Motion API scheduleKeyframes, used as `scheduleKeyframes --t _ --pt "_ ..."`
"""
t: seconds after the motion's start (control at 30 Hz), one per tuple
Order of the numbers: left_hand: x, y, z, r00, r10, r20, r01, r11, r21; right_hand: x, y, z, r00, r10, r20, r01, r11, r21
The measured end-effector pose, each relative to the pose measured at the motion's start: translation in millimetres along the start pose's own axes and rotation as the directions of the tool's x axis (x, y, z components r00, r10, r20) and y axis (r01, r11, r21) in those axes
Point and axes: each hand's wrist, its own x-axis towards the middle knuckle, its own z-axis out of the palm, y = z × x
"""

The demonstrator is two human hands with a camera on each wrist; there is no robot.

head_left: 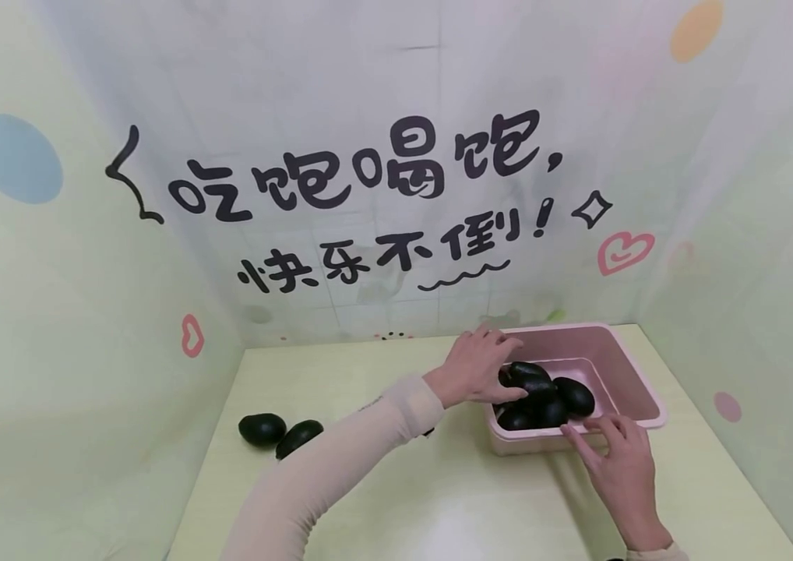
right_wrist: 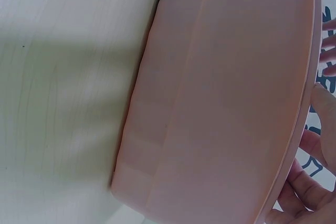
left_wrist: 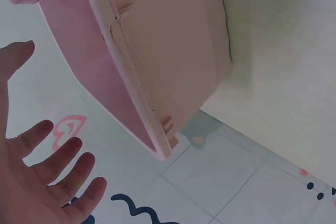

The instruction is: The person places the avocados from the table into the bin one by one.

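In the head view, several dark avocados (head_left: 542, 409) lie heaped in the left part of a pink plastic bin (head_left: 610, 351). My left hand (head_left: 477, 366) hovers over the bin's left side with fingers spread. Its palm and fingers look bare in the left wrist view, apart from the bin's rim. My right hand (head_left: 622, 467) holds the bin's front rim, fingertips over the edge; the right wrist view shows those fingers (right_wrist: 302, 190) against the rim. Two more avocados (head_left: 262, 430) lie on the table at left, one partly covered by my left sleeve.
The bin stands on a pale table (head_left: 452, 499), near its back right corner. Printed curtains or wall sheets (head_left: 340, 78) enclose the table behind and on both sides. A small dark thing (head_left: 428, 432) peeks out under my left sleeve, mostly hidden.
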Motion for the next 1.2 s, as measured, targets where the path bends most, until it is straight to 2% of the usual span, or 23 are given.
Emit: scheduleKeyframes --t 0.3,0.57,0.8,1.2 --pt "-11.1 -7.2 21.1 1.000 -0.018 -0.005 0.018 0.998 -0.052 0.0 1 1 1.000 -0.002 -0.005 0.002 1.000 0.005" --pt "-19.5 -14.8 32.6 0.997 -0.074 0.002 0.074 0.995 -0.071 -0.8 1 1 1.000 0.005 -0.001 -0.005 1.000 0.009" --pt "-26.3 -19.9 46.2 0.997 -0.074 -0.005 0.073 0.993 -0.091 -2.2 1 2 1.000 0.030 0.006 -0.031 0.999 0.016" --pt "-44.6 -37.0 60.5 0.988 -0.148 -0.045 0.136 0.970 -0.200 -1.8 -1 1 1.000 0.016 -0.003 -0.016 1.000 0.016"
